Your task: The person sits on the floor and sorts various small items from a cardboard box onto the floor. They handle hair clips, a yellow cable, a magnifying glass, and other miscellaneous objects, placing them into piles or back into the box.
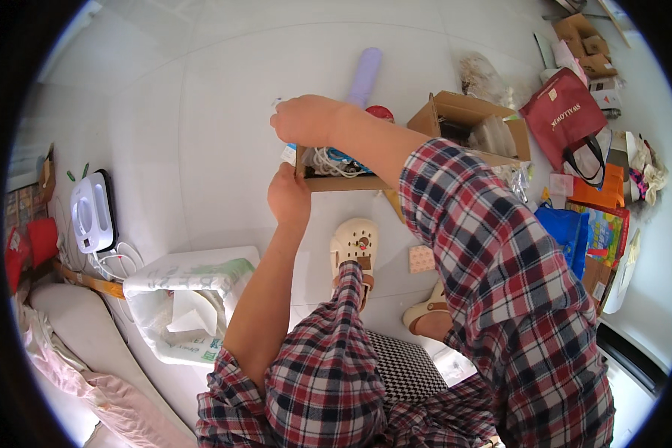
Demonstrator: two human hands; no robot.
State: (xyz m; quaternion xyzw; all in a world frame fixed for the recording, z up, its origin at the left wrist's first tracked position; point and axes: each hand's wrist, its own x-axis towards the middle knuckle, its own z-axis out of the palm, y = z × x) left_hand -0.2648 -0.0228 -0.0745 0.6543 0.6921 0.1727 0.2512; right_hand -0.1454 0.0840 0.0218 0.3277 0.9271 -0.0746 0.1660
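Note:
My left hand (289, 196) grips the near left corner of an open cardboard box (347, 184), thumb up along its edge. Inside lie coiled white cables (333, 163) and a blue cable (347, 155). My right hand (308, 120) is curled above the box's far left side, and a small pale item (277, 102) pokes out past its fingers; the rest of that item is hidden. A white and blue packet or label (289, 153) shows at the box's left edge, between my hands. My right forearm covers much of the box.
Beyond the box lie a purple roll (365, 75) and a red round object (381, 113). A second open carton (470, 103), a dark red bag (563, 117) and a blue bag (563, 229) stand right. Left are a white bag-lined bin (190, 269) and a white appliance (92, 213) with cord.

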